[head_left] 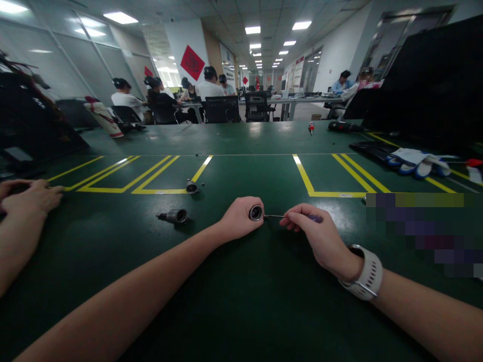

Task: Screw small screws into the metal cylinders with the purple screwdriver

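Together, two hands (242, 218) (319, 231) grip one cylinder (256, 213), one screwdriver (315, 218).

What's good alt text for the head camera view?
The left hand grips a round metal part while the right hand points a purple-handled tool at the part's side. Other metal parts lie on the green table.

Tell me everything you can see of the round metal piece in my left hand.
The round metal piece looks silvery, with a bright rim around a dark hollow whose opening faces the camera. The left hand grips it over the green tabletop, hiding much of its body. A thin-shafted tool held by the right hand points at its right side; actual contact is too small to tell.
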Tool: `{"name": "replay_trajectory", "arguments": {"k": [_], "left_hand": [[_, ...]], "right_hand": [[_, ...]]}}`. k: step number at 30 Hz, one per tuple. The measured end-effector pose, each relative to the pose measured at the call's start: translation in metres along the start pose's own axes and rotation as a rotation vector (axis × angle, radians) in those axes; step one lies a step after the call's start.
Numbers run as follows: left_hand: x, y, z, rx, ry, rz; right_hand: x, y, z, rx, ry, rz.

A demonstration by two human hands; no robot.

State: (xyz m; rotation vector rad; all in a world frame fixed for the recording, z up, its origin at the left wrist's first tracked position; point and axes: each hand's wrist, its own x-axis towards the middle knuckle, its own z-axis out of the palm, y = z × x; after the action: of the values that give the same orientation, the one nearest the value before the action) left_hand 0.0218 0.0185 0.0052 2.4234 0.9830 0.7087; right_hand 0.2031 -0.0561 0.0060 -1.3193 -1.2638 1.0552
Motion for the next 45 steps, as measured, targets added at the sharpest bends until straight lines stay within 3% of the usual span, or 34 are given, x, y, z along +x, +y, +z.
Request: {"name": "replay_trajectory", "arguments": {"k": [8,15,19,22,25,29,37,41,45], "left_hand": [[-0.001,0.001,-0.001,-0.045,-0.013,0.046],[-0.002,0.000,0.000,-0.092,-0.002,0.035],[-0.001,-0.006,0.001,-0.080,0.095,-0.023],[0.001,-0.009,0.003,0.015,0.180,-0.081],[0.004,-0.009,0.003,0.101,0.184,-0.127],[0.005,-0.006,0.004,0.142,0.124,-0.095],[0.004,-0.002,0.005,0.237,0.062,-0.014],[0.005,-0.003,0.005,0.286,0.063,-0.001],[0.005,-0.004,0.004,0.194,0.101,-0.020]], "right_hand": [[0.000,-0.003,0.000,-0.001,0.002,0.031],[0.003,0.006,0.001,0.119,0.160,-0.016],[0.002,0.008,0.000,0.219,0.192,-0.121],[-0.003,0.006,-0.001,0.227,0.127,-0.218],[-0.008,0.001,0.000,0.141,0.017,-0.288],[-0.012,-0.008,0.002,-0.144,-0.122,-0.321],[-0.012,-0.013,0.009,-0.436,-0.105,-0.555],[-0.009,-0.016,0.007,-0.337,-0.111,-0.379],[-0.001,-0.014,0.004,0.069,-0.169,-0.063]]}}
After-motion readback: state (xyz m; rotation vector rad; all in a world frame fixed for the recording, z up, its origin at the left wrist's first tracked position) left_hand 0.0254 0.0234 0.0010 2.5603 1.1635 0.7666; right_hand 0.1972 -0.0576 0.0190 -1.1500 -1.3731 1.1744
